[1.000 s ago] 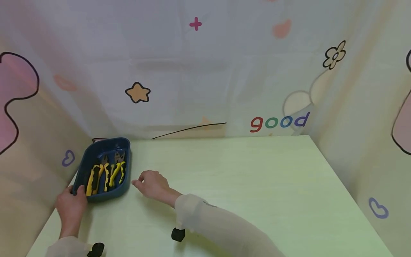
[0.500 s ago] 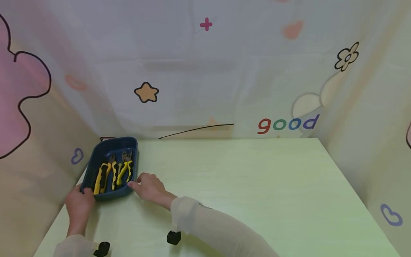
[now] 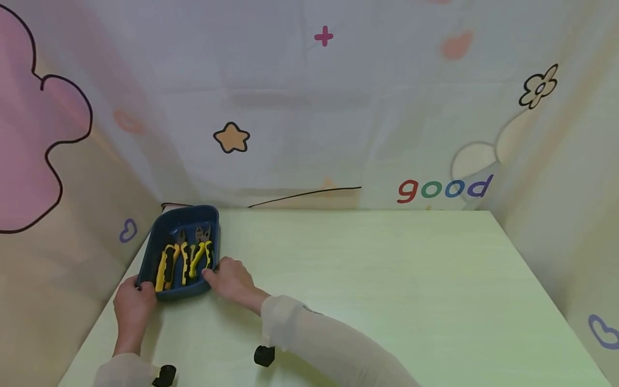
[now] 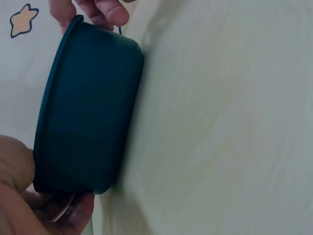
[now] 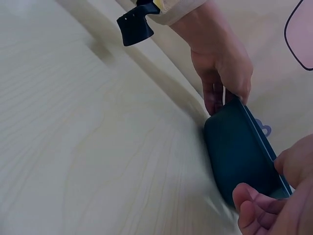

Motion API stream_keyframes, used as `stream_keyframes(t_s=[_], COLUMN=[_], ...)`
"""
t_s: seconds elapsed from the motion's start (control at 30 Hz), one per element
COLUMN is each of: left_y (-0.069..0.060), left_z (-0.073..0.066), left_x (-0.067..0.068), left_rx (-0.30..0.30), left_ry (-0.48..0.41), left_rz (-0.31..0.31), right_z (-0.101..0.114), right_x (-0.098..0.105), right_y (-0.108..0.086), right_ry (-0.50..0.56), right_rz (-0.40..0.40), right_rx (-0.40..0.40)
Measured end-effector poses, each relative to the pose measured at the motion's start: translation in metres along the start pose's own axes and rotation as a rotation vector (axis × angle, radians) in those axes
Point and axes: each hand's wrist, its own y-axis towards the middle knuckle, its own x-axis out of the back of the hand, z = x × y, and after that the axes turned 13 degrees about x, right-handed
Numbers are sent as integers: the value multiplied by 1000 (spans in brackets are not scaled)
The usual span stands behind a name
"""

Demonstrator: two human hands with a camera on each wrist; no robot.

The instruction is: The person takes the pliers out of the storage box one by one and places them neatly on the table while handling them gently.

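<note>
A dark blue plastic tray (image 3: 186, 293) sits at the table's far left with several pliers (image 3: 195, 260) in it, their handles yellow and black. My left hand (image 3: 135, 309) grips its near left corner, thumb over the rim and fingers outside. At the near right corner, my right hand (image 3: 233, 279) holds the rim, thumb on top. The left wrist view shows the tray's outer wall (image 4: 88, 112) between both hands, close to the tabletop. In the right wrist view, the right fingers (image 5: 254, 208) curl by the tray's side.
A pale green tabletop (image 3: 367, 279) stretches to the right of the tray. Printed cloth (image 3: 290, 107) hangs behind and at both sides, close to the tray's far end. A black wrist device (image 3: 264, 356) hangs under the right sleeve; another (image 3: 164, 375) is at the left cuff.
My right hand has come up to the tray from beside it and taken hold of the near right rim. The head view has turned left. The left hand keeps its grip.
</note>
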Motion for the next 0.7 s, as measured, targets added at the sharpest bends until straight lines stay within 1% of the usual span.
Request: stream_keyframes(t_s=[0.13, 0.3, 0.4, 0.57, 0.7], left_y=[-4, -8, -10, -14, -17], left_z=[-2, -3, -4, -7, -10], left_x=[0, -2, -2, 0, 0], left_rx=[-12, -23, -14, 13, 9], left_ry=[2, 27, 43, 82, 109], left_rz=[-3, 4, 28, 93, 127], right_z=[0, 0, -1, -2, -2], right_x=[2, 5, 7, 12, 15], right_y=[0, -1, -1, -3, -6], right_ry=[20, 25, 0, -38, -55], right_rz=[2, 41, 68, 108, 121], right_rx=[-37, -87, -94, -96, -104])
